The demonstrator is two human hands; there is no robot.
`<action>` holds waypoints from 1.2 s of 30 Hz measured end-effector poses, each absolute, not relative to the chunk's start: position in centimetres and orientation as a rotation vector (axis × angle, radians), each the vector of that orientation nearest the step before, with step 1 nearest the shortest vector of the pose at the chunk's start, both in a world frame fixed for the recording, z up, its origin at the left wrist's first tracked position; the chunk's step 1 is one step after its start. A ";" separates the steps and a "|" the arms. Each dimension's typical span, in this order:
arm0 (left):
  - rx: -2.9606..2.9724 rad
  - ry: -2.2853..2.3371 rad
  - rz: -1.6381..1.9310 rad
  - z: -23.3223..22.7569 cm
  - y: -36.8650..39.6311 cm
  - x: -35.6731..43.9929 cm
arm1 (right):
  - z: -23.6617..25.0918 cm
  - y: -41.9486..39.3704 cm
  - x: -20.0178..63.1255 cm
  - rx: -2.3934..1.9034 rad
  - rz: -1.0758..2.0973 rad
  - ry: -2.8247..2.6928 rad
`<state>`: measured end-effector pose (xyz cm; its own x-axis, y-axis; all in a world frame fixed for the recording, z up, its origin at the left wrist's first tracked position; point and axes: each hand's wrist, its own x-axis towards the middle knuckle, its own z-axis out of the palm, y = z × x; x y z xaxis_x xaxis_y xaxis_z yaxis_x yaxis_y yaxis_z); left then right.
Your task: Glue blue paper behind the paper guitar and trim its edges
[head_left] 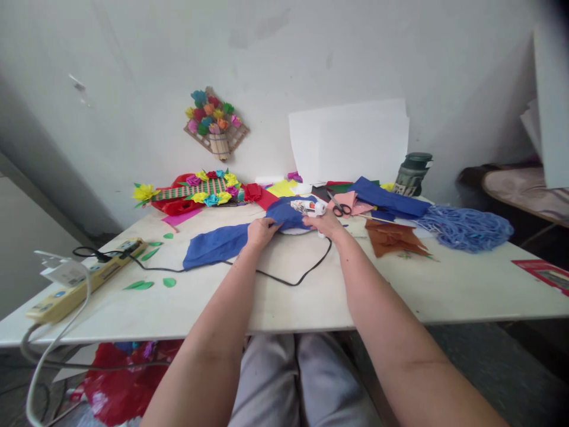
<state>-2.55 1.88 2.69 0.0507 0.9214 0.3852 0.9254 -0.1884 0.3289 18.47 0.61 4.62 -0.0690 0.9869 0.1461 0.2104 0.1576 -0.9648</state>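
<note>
My left hand (262, 232) is closed in a pinch at the front edge of a blue strip (216, 244), crepe paper by its look. The strip spreads over the table to the left and behind both hands. In my right hand (328, 224) is a white glue gun (306, 207), its nozzle pointing left above the blue sheet. A black cord (296, 283) loops from the gun and runs under the strip. Scissors (340, 209) with dark handles lie just right of the gun, beside pink paper pieces (351, 200).
A power strip (111, 270) with a white charger (66, 270) lies left, near green paper leaves (144, 285). Behind are a flower-decorated piece (195, 191) and a dark bottle (413, 173). Brown paper (393, 237) and blue yarn (471, 228) lie right. The front table edge (302, 330) is close to my lap.
</note>
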 end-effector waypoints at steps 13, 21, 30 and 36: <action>-2.515 -1.709 -0.792 2.2 2.0 -4.3 | 4.0 0.6 18.5 -1.080 1.154 -1.299; -2.388 -2.012 -0.842 2.4 2.5 -4.0 | 4.4 0.3 18.3 -1.103 1.169 -1.296; -2.304 -2.000 -0.931 2.0 3.1 -4.1 | 6.0 -1.3 19.5 -1.004 1.206 -1.697; -2.275 -2.009 -0.898 2.4 2.7 -3.9 | 5.5 -0.8 19.4 -1.182 1.216 -1.804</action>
<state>-3.89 2.69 2.39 0.0334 0.9189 0.3930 0.9056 -0.1942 0.3771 19.41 -0.81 5.49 -0.3790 0.9249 0.0310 0.3180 0.1616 -0.9342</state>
